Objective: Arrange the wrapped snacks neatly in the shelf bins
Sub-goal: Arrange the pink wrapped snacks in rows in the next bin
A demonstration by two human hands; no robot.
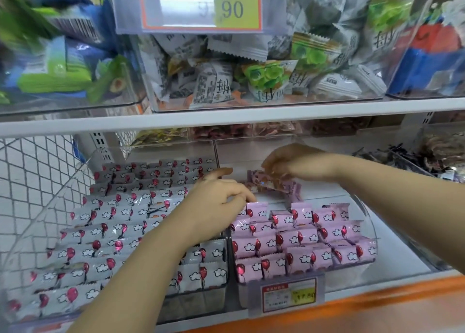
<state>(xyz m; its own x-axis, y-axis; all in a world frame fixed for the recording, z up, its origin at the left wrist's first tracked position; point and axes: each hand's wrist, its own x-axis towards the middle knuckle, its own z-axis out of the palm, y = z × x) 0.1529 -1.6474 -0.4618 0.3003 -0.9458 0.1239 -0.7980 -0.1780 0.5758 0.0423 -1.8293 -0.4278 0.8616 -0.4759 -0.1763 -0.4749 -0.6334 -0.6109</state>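
Two clear shelf bins sit side by side on the lower shelf. The left bin (83,171) is packed with rows of grey wrapped snacks (105,232) printed with red balloons. The right bin (367,222) holds rows of pink wrapped snacks (297,242) in its front half. My right hand (299,163) pinches a few purple-pink snacks (274,184) above the bare back part of that bin. My left hand (216,207) reaches over the divider, its fingers curled onto the back-left pink snack (256,210).
An upper shelf (226,117) carries clear bins of grey, green and blue packets, with a price card (201,4) hanging in front. A small price tag (289,295) clips to the right bin's front. Wire mesh (37,181) stands at left. Dark packets (427,154) lie at right.
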